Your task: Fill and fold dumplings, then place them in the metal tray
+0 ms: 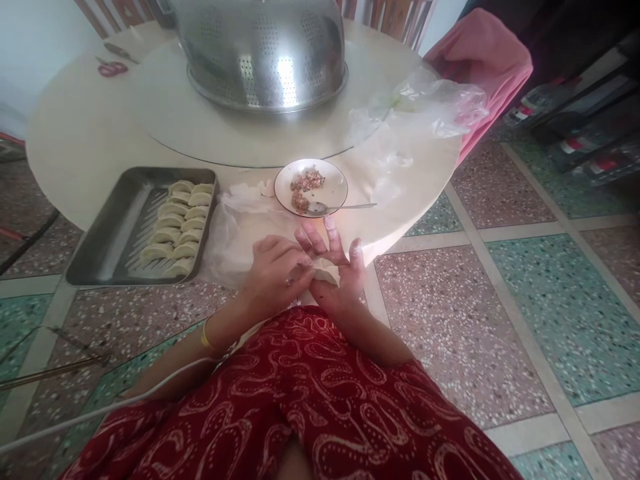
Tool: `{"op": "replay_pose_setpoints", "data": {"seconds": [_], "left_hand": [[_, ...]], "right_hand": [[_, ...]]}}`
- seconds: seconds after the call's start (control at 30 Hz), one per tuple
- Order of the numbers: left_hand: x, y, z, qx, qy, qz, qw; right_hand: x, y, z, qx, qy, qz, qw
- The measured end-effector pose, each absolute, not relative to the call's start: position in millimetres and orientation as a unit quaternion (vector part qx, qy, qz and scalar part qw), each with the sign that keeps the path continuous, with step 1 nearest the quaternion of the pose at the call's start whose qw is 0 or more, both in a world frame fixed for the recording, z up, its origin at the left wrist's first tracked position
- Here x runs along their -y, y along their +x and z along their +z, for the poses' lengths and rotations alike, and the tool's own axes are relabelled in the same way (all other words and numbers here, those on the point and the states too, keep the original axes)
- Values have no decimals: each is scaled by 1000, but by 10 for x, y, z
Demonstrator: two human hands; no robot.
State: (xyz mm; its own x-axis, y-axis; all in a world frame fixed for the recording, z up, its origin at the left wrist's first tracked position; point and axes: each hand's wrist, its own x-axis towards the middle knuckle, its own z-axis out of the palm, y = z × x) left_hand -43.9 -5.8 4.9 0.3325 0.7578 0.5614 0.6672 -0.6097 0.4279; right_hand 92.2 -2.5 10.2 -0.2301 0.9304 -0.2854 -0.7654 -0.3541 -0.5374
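Note:
My left hand [276, 275], with a yellow band at the wrist, has its fingers bent and closed at the near table edge. They meet a pale dumpling wrapper [327, 268], partly hidden between my hands. My right hand [345, 277] is turned palm up against the wrapper, its floury thumb and fingers spread apart. Just beyond sits a white plate [341, 179] with some minced filling [311, 179] and a metal spoon [320, 208], the handle pointing right. To the left, a dark metal tray [113, 227] holds two rows of folded dumplings [173, 220] along its right side.
A large perforated metal cover [265, 60] stands on the glass turntable [160, 120]. Clear plastic bags [430, 103] lie at the table's right, another [230, 227] beside the tray. Red-handled scissors [112, 69] lie far left. A pink cloth [493, 60] drapes at right. A white cable [120, 403] crosses my left forearm.

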Motion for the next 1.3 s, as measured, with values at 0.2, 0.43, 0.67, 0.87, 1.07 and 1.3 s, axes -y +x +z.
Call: {"op": "replay_pose_setpoints", "data": {"seconds": [0.2, 0.43, 0.67, 0.87, 1.07, 1.3], "left_hand": [[50, -407, 36, -404, 832, 380, 17], [90, -445, 64, -429, 816, 385, 49], [88, -465, 45, -411, 829, 377, 41], [110, -446, 104, -410, 824, 391, 12], [87, -398, 92, -424, 819, 385, 36], [56, -365, 79, -410, 828, 379, 48]], "right_hand": [[24, 918, 72, 134, -284, 770, 555], [37, 938, 65, 117, -244, 789, 551], [-1, 913, 47, 91, -262, 783, 557], [11, 933, 26, 101, -250, 784, 559], [37, 941, 46, 122, -251, 788, 549], [22, 925, -33, 116, -237, 796, 545]]}}
